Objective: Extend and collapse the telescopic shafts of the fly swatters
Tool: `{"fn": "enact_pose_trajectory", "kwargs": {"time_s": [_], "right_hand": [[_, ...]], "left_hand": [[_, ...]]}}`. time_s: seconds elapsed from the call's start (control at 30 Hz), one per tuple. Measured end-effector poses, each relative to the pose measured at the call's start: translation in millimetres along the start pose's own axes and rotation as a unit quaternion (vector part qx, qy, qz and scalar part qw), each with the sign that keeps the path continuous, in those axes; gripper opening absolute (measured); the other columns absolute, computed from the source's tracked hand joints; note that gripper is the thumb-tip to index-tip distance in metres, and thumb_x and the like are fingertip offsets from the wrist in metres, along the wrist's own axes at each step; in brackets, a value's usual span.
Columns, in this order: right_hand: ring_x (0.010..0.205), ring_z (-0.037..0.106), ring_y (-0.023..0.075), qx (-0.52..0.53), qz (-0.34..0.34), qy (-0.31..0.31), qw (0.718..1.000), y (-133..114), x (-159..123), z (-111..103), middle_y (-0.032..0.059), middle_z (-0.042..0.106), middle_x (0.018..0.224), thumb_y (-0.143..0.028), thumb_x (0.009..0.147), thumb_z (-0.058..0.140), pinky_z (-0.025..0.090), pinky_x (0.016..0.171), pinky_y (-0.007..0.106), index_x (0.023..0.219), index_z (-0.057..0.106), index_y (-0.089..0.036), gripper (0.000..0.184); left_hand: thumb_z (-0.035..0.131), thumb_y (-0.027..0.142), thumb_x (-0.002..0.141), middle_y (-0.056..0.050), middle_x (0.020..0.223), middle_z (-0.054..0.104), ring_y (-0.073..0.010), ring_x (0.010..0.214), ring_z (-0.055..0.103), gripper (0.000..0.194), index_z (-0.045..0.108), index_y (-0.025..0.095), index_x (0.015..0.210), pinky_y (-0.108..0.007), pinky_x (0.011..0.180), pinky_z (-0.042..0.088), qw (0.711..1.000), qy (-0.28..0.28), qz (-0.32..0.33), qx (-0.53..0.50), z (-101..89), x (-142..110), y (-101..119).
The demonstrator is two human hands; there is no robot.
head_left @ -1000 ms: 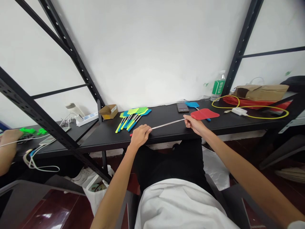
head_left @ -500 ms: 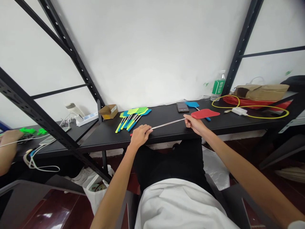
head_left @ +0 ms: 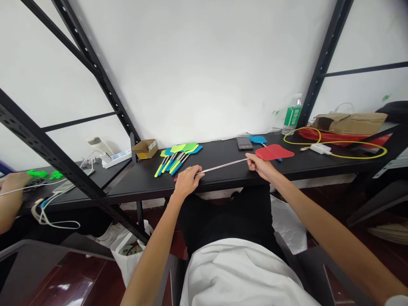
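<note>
A red fly swatter (head_left: 274, 152) with a long, extended metal rod spans both hands above the front of the black table. My left hand (head_left: 187, 178) is closed around its handle end; a bit of red handle shows past the fingers. My right hand (head_left: 259, 165) pinches the rod just below the red head. Left of centre, several green and blue fly swatters (head_left: 178, 157) lie in an overlapping row, handles toward me. Behind the red head lies a blue fly swatter (head_left: 257, 139), its shaft partly hidden.
A phone-like dark device (head_left: 244, 143) lies near the wall, and a water bottle (head_left: 292, 115) stands farther right. A yellow cable (head_left: 357, 156) loops at the right. At the left are a small open cardboard box (head_left: 145, 149), a black rack post (head_left: 95, 68) and another person's hand (head_left: 12, 187).
The red head has turned slightly about the rod, so its face looks smoother and a little lower. My left hand has shifted barely; the right stays where it was.
</note>
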State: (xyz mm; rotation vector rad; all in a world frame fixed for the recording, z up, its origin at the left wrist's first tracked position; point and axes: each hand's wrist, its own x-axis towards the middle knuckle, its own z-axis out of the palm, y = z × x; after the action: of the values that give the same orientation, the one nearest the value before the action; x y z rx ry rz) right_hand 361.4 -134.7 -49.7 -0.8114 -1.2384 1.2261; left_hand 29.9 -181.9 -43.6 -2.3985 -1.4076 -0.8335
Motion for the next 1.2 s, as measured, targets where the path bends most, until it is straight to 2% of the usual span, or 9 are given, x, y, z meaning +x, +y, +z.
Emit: {"fn": "enact_pose_trajectory", "kwargs": {"time_s": [0.17, 0.3, 0.6, 0.9, 1.1, 1.2], "right_hand": [[0.047, 0.036, 0.0092, -0.003, -0.003, 0.004, 1.000, -3.1, -2.4, 2.4, -0.0016, 0.042, 0.048, -0.051, 0.078, 0.079, 0.029, 0.046, 0.028, 0.052, 0.056, -0.018, 0.048], [0.047, 0.036, 0.0097, -0.005, -0.001, 0.002, 1.000, -2.1, -1.3, 1.2, -0.0018, 0.043, 0.047, -0.052, 0.077, 0.079, 0.029, 0.046, 0.029, 0.053, 0.055, -0.019, 0.047], [0.046, 0.034, 0.0094, -0.004, -0.002, -0.001, 1.000, 1.6, 1.5, -1.0, -0.0023, 0.042, 0.048, -0.055, 0.076, 0.079, 0.029, 0.045, 0.028, 0.053, 0.054, -0.020, 0.049], [0.047, 0.035, 0.0092, -0.002, -0.007, 0.000, 1.000, -2.8, -2.2, 2.6, -0.0019, 0.042, 0.048, -0.052, 0.077, 0.079, 0.028, 0.045, 0.028, 0.052, 0.056, -0.019, 0.048], [0.046, 0.033, 0.0085, -0.006, -0.003, -0.001, 1.000, 0.4, 0.5, -0.4, -0.0028, 0.040, 0.047, -0.054, 0.078, 0.078, 0.027, 0.045, 0.028, 0.051, 0.054, -0.019, 0.050], [0.046, 0.034, 0.0089, -0.007, -0.004, -0.002, 1.000, 0.0, -0.1, -0.1, -0.0025, 0.041, 0.047, -0.054, 0.077, 0.078, 0.028, 0.045, 0.028, 0.052, 0.055, -0.019, 0.048]], "left_hand": [[0.038, 0.037, 0.106, -0.004, 0.094, 0.071, -0.0213, 0.089, 0.063, 0.029, 0.063, 0.024, 0.102, -0.032, 0.078, 0.043, 1.000, -0.004, 0.011, 0.006, 1.2, 1.0, -1.1], [0.037, 0.038, 0.106, -0.004, 0.094, 0.071, -0.0213, 0.087, 0.063, 0.031, 0.064, 0.023, 0.102, -0.033, 0.077, 0.043, 1.000, 0.000, 0.008, 0.009, 0.2, 1.4, 0.2], [0.052, 0.040, 0.100, -0.003, 0.098, 0.070, -0.0211, 0.092, 0.064, 0.020, 0.061, 0.024, 0.108, -0.032, 0.081, 0.044, 1.000, 0.012, 0.000, -0.008, -0.4, 0.0, 0.7], [0.035, 0.036, 0.106, -0.005, 0.091, 0.069, -0.0208, 0.087, 0.062, 0.035, 0.065, 0.023, 0.097, -0.033, 0.080, 0.044, 1.000, 0.000, 0.011, -0.007, 0.1, 1.6, -0.6], [0.048, 0.043, 0.102, -0.003, 0.098, 0.070, -0.0211, 0.091, 0.063, 0.025, 0.063, 0.024, 0.108, -0.033, 0.081, 0.045, 1.000, 0.003, 0.005, -0.014, -1.7, 1.0, 1.2], [0.049, 0.041, 0.102, -0.003, 0.097, 0.070, -0.0209, 0.090, 0.062, 0.023, 0.063, 0.024, 0.107, -0.033, 0.082, 0.045, 1.000, 0.007, 0.002, -0.018, -1.2, 0.7, 0.9]]}}
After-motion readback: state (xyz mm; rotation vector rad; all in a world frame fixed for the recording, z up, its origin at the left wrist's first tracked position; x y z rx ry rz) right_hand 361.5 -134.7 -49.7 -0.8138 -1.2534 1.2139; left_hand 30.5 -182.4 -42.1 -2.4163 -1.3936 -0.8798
